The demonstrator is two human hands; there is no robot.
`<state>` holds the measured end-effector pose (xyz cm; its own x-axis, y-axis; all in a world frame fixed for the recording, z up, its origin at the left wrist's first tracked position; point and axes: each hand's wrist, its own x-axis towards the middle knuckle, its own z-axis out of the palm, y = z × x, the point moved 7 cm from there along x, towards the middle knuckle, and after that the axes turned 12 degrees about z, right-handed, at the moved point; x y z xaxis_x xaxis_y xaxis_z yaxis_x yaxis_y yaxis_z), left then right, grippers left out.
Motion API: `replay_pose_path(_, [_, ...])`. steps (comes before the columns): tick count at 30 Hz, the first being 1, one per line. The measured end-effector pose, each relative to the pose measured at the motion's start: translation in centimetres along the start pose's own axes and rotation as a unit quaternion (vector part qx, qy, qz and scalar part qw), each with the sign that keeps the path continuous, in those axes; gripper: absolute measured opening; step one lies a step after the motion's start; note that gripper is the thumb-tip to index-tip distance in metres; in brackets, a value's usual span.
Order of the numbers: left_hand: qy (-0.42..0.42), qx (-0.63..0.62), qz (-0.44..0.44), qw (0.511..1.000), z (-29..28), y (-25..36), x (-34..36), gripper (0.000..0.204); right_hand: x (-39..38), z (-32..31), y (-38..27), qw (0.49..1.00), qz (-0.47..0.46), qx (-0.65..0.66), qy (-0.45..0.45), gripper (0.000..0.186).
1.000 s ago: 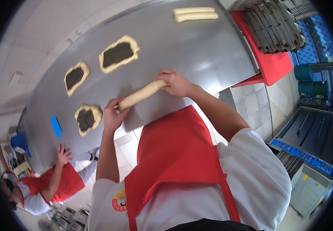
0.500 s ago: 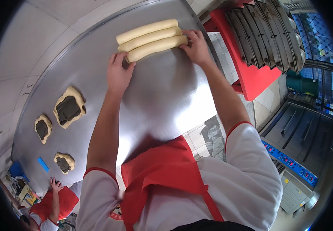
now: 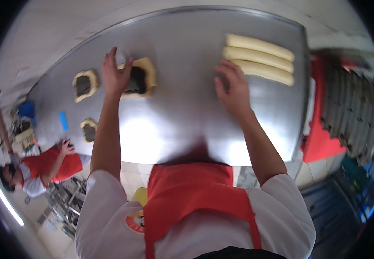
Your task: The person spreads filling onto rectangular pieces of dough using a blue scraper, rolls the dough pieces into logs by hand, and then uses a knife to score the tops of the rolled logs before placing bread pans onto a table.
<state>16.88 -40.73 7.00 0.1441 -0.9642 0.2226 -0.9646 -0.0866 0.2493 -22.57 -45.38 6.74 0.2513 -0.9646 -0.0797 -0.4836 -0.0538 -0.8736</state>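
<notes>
Three long pale dough rolls (image 3: 260, 55) lie side by side at the right of the steel table. Just off their left ends is my right hand (image 3: 233, 90), thumb and fingers apart, with nothing in it. My left hand (image 3: 117, 74), open with spread fingers, hovers over or beside the left part of a larger flat dough piece (image 3: 151, 71) topped with a dark slab (image 3: 137, 80); contact cannot be made out. Farther left are two smaller dough pieces with dark tops, one toward the back (image 3: 85, 86) and one nearer (image 3: 89, 130).
A blue strip-shaped tool (image 3: 63, 121) lies on the left of the steel table (image 3: 187, 47). Another person (image 3: 49, 166) in a red apron stands at its left end. To the right, metal pans (image 3: 351, 112) stack on a red stand (image 3: 318, 129).
Both hands have left the dough rolls. My left hand has moved to the larger dark-topped dough piece, my right hand leftward off the rolls. The view has turned, shifting the table in the picture.
</notes>
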Motion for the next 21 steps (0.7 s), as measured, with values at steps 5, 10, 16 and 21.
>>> replay_pose_path(5, [-0.18, 0.045, 0.053, 0.981, 2.6, -10.6, -2.6, 0.075, 5.1, 19.6, -10.7, 0.963, -0.215, -0.159, 0.005, 0.043])
replay_pose_path(10, [-0.161, -0.216, 0.169, 0.948, 2.0, -9.6, -4.5, 0.052, 4.8, 27.0, -11.3, 0.952, -0.193, -0.236, -0.03, 0.043])
replay_pose_path(16, [-0.219, -0.442, 0.065, 0.867, 1.8, -11.2, -3.7, 0.037, 4.7, 27.3, -12.8, 0.959, -0.076, -0.216, -0.165, 0.04])
replay_pose_path(21, [-0.035, -0.201, 0.269, 0.942, 0.2, -12.0, -6.9, 0.046, 1.7, 29.9, -13.6, 0.88, -0.319, -0.353, -0.015, 0.05])
